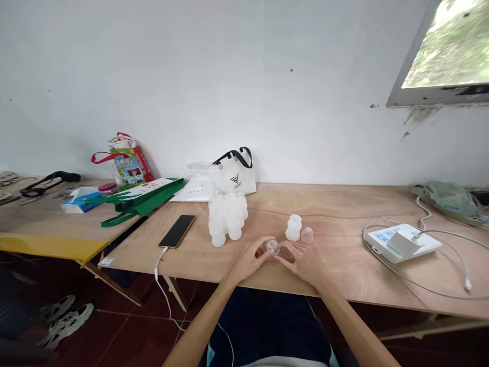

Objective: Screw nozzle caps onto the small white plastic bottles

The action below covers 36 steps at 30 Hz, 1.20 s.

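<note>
Near the table's front edge, my left hand and my right hand face each other, thumbs and fingers bent around a small clear round piece. It has a ring-shaped outline with a smaller round part at its centre; its exact kind is too small to tell. Just beyond my right hand stands a frosted white bottle with a narrowed waist. A clear dome-shaped cap lies beside it on the right. Left of my hands sits a cluster of several similar frosted white bottles, close together.
A black phone on a white cable lies at left. Behind the bottles are a white bag and a plastic packet. A white power strip with looping cables sits at right, a green cloth item behind it.
</note>
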{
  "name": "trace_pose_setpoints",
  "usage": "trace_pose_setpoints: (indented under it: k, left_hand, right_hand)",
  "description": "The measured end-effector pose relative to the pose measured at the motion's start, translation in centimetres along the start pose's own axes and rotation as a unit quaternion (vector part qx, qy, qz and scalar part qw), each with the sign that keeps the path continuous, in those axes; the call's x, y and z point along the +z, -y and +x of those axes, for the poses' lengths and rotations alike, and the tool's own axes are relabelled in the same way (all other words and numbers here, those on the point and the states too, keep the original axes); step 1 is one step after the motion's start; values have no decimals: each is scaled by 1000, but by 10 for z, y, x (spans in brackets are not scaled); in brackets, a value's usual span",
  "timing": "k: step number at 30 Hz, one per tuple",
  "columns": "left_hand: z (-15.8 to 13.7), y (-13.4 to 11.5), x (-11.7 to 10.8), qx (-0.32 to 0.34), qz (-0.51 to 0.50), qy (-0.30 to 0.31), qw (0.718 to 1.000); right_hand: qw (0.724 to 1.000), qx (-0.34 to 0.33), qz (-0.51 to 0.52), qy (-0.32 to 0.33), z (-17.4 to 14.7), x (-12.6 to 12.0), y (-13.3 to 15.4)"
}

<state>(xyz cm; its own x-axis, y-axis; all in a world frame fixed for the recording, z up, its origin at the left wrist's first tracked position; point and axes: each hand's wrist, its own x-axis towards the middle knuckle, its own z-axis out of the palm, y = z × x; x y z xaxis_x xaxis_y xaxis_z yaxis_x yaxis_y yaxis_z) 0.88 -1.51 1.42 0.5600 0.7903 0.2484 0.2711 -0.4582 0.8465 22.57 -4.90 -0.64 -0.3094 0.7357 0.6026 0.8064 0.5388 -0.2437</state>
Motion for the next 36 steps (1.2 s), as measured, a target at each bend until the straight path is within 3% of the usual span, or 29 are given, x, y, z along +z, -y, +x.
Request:
trace_pose_setpoints:
  k: [18,24,29,36]
  left_hand:
    - [-1,5,5,35,68,-94,993]
    - [-1,10,8,123,104,-63,985]
    - [-1,10,7,85,125,-49,987]
    - [0,4,6,46,72,-69,994]
  right_hand:
    - [1000,-13,-2,-13,2,-2,4]
    - [1000,-11,20,-2,1,-2,3]
    - [1000,-17,6,-1,0,-3,4]
    - [1000,-26,0,0,-1,-5,7]
